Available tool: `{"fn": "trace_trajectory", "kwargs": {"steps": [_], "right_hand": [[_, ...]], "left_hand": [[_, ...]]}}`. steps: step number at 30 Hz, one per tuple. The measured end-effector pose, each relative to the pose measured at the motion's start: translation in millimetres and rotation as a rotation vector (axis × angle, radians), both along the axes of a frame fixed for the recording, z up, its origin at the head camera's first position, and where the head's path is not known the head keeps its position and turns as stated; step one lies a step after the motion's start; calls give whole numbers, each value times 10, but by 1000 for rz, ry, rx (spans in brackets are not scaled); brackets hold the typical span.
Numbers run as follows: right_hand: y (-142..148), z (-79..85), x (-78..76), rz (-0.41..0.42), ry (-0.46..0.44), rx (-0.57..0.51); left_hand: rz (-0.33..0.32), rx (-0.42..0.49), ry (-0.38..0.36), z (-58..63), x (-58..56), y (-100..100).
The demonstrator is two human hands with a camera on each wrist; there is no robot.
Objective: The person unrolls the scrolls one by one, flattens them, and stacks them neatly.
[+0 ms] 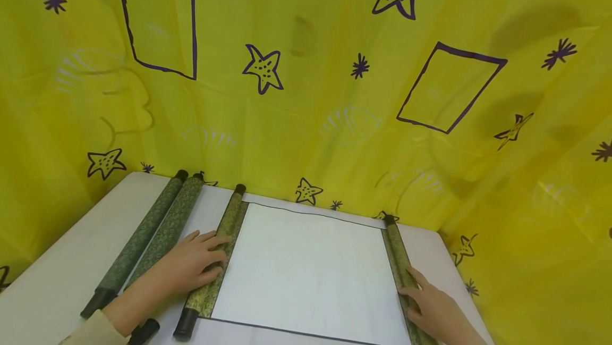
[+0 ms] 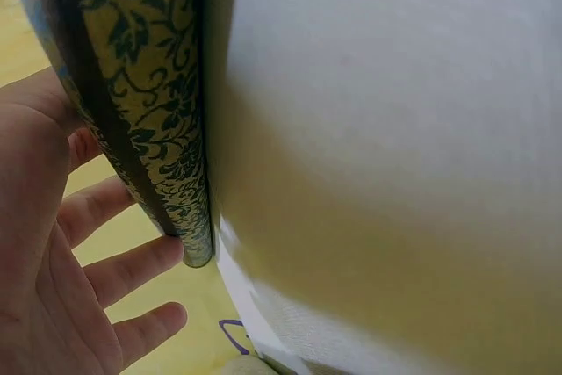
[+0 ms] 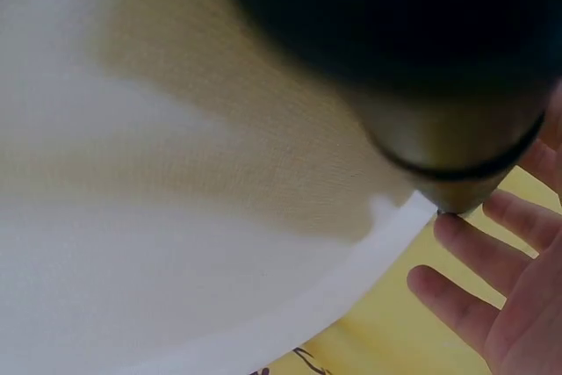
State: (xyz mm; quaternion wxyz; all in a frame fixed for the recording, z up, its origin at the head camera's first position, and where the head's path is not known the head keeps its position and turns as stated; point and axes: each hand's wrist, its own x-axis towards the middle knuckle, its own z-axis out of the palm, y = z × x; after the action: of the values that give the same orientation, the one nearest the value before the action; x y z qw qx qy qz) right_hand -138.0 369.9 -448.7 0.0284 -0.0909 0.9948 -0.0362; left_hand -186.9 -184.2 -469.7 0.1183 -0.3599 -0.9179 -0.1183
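An unrolled scroll [image 1: 311, 270] lies on the white table, its middle sheet blank. Olive-gold patterned rolls with black end caps form both ends. My left hand [image 1: 198, 262] rests on the left roll [image 1: 233, 212], fingers spread and mostly straight. The left wrist view shows leafy dark scrollwork on that roll [image 2: 158, 85], with the fingers of the left hand [image 2: 79, 261] along its side. On the right roll [image 1: 398, 246] lies my right hand [image 1: 430, 305], fingers extended. In the right wrist view, the right hand [image 3: 518, 287] has loosely straight fingers beside the blurred roll [image 3: 439, 142].
Two rolled green scrolls, an outer one [image 1: 138, 230] and an inner one [image 1: 174, 217], lie side by side left of the unrolled one. A yellow curtain [image 1: 306, 95] printed with purple stars and frames hangs behind the white table [image 1: 52, 270].
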Motion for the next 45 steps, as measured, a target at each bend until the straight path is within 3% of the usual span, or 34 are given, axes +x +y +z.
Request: {"fn": "trace_trajectory", "kwargs": {"steps": [7, 18, 29, 33, 38, 45], "right_hand": [[30, 30, 4, 31, 19, -13], [79, 1, 29, -25, 1, -39], [103, -43, 27, -6, 20, -27], [45, -3, -14, 52, 77, 36], [-220, 116, -92, 180, 155, 13], [-795, 199, -270, 361, 268, -59]], "left_hand": [[3, 12, 14, -13, 4, -15], [23, 24, 11, -14, -2, -42], [15, 5, -1, 6, 15, -16], [25, -2, 18, 23, 33, -2], [76, -12, -16, 133, 87, -68], [168, 33, -10, 316, 159, -405]]}}
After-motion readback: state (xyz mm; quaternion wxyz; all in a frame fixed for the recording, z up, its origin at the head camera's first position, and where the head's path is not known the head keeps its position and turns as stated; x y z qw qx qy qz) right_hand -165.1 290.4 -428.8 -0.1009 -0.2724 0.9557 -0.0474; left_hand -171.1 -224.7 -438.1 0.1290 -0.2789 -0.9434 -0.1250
